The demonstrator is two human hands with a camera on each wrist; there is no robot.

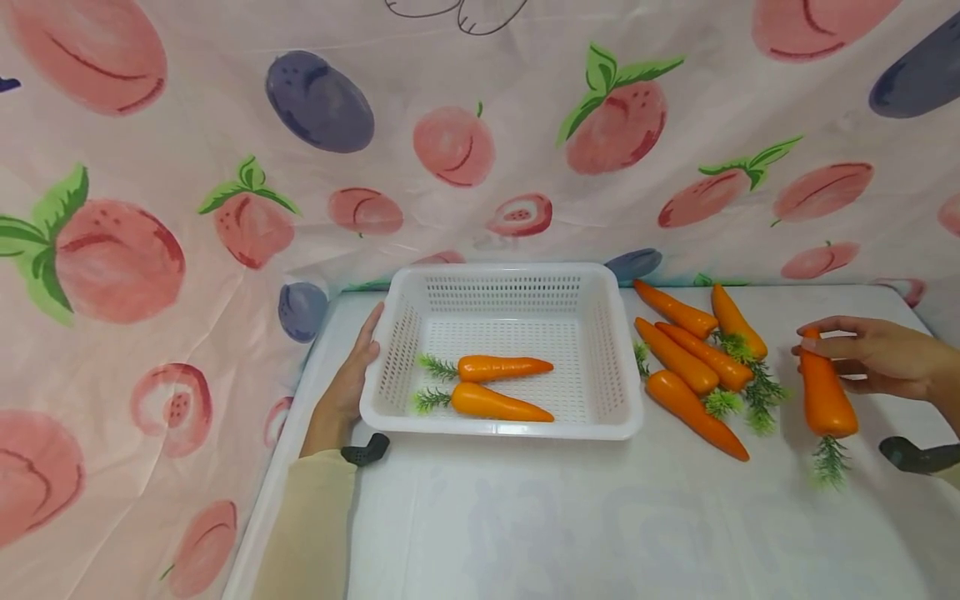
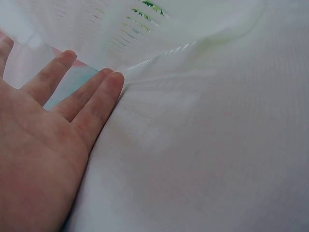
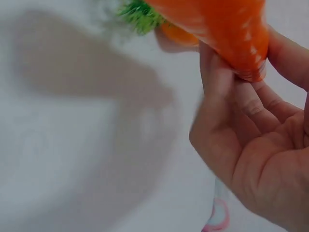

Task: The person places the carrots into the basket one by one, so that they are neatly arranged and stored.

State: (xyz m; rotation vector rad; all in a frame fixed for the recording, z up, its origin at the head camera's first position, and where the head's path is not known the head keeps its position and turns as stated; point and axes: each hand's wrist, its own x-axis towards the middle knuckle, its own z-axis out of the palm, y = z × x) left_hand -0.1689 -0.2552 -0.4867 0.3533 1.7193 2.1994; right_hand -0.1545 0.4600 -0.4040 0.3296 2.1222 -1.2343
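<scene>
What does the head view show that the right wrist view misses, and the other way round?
Only the head view shows the white basket with two carrots inside, the left hand resting flat against its side, and five loose carrots lying on the table.

Only the right wrist view shows how the fingers pinch the narrow end of the held carrot, with the palm open beneath.

Both show the right hand holding that carrot off the table, green top hanging down.

No readable text, label, brand or number on basket, carrots, tabletop or backdrop.
</scene>
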